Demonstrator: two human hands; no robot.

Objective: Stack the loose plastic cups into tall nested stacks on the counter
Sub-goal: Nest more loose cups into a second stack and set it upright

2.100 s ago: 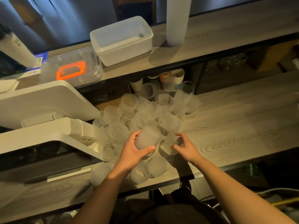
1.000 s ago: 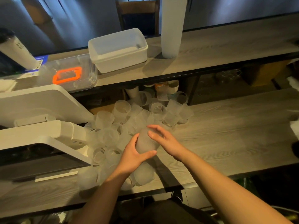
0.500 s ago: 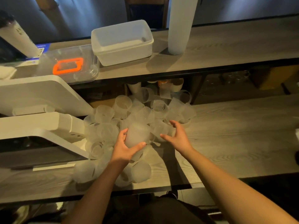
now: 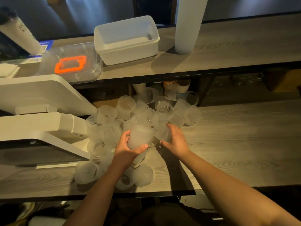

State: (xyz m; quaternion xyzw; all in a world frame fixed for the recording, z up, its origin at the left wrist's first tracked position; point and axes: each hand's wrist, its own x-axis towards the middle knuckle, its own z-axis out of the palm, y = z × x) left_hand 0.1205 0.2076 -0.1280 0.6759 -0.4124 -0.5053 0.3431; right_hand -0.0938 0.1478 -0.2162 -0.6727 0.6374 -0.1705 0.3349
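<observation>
A pile of several loose frosted plastic cups (image 4: 125,108) lies on the wooden counter (image 4: 236,144), most on their sides. My left hand (image 4: 128,149) is shut on a short nested stack of cups (image 4: 140,137), held over the pile with its mouth pointing away from me. My right hand (image 4: 175,141) has its fingers curled around another loose cup (image 4: 162,133) right beside the stack. A tall finished stack of cups (image 4: 187,25) stands on the upper shelf.
A white tub (image 4: 127,39) and a clear box with an orange handle (image 4: 70,64) sit on the upper shelf (image 4: 244,44). A white machine (image 4: 42,111) flanks the pile on the left. More cups lie near the counter's front edge (image 4: 141,175).
My right hand left the held stack, reached right into the pile and closed around a loose cup. My left hand kept holding the stack in much the same place.
</observation>
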